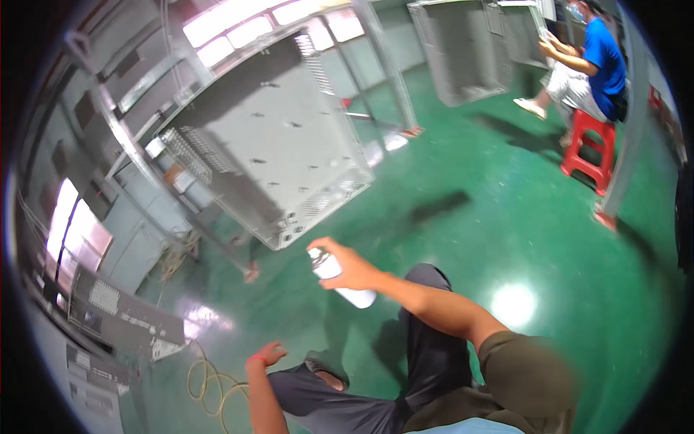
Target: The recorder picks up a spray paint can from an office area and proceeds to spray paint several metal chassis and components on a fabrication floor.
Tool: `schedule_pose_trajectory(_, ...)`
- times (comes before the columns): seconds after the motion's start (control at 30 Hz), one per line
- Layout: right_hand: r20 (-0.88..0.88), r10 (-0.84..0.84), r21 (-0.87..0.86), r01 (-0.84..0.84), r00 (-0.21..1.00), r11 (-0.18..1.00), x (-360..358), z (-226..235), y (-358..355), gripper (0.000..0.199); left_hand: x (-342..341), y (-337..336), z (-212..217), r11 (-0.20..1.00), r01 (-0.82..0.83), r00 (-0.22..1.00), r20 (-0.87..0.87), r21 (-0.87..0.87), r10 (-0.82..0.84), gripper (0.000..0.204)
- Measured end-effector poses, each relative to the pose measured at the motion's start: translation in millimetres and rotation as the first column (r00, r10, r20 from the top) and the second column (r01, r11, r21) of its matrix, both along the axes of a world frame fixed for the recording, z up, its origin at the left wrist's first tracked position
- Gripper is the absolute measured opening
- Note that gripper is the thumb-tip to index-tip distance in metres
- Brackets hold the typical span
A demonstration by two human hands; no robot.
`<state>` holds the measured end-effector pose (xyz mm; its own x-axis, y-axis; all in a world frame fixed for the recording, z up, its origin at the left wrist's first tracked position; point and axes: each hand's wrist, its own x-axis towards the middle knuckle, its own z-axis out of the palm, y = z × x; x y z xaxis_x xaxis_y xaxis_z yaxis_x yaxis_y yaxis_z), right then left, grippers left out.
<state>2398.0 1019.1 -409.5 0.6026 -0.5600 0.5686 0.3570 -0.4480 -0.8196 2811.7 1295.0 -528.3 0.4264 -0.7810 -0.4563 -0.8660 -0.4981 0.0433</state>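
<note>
My right hand [351, 267] is wrapped round a white spray can [359, 296], its forefinger at the can's top. The can is tilted, its top toward the large grey metal cabinet shell [289, 155] in front of me. That shell hangs tilted, its inner face showing small fittings, holes and slotted vents. A gap lies between the can and the shell's lower corner. My left hand [270, 354], with a red band at the wrist, is beside my left knee. Its fingers are loosely stretched out and hold nothing.
Metal frame posts [134, 148] flank the shell. A yellow hose [210, 387] coils on the green floor [426, 224]. Grey panels [126, 315] stand at the left. Far right, a person in blue [604, 61] sits on a red stool [591, 152] near another grey shell [463, 54].
</note>
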Motion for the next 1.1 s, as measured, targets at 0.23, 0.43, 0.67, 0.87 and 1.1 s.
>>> schedule_pose_trajectory(0.23,0.087,0.132,0.449,-0.158,0.987,0.879,-21,-22,5,0.074,-23,-23,6,0.932,-0.354,0.932,-0.058,0.076,0.358,0.044)
schedule_pose_trajectory(0.43,0.103,0.149,0.534,-0.181,0.983,0.826,-33,-36,7,0.077,-71,-44,5,0.946,-0.214,0.927,-0.256,0.242,0.275,0.039)
schedule_pose_trajectory(0.67,0.527,-0.107,0.806,-0.457,0.843,0.377,-53,-32,-31,0.077,-81,-52,-4,0.963,-0.171,0.950,-0.226,0.208,0.217,0.040)
schedule_pose_trajectory(0.87,0.400,-0.752,0.890,-0.418,0.524,0.182,-75,-80,-105,0.032,-96,-72,-8,0.954,-0.229,0.925,-0.263,0.192,0.275,0.039)
schedule_pose_trajectory(1.1,0.462,-0.639,0.858,-0.493,0.615,0.145,-115,-115,-143,0.046,-121,-88,-13,0.946,-0.251,0.918,-0.260,0.207,0.300,0.040)
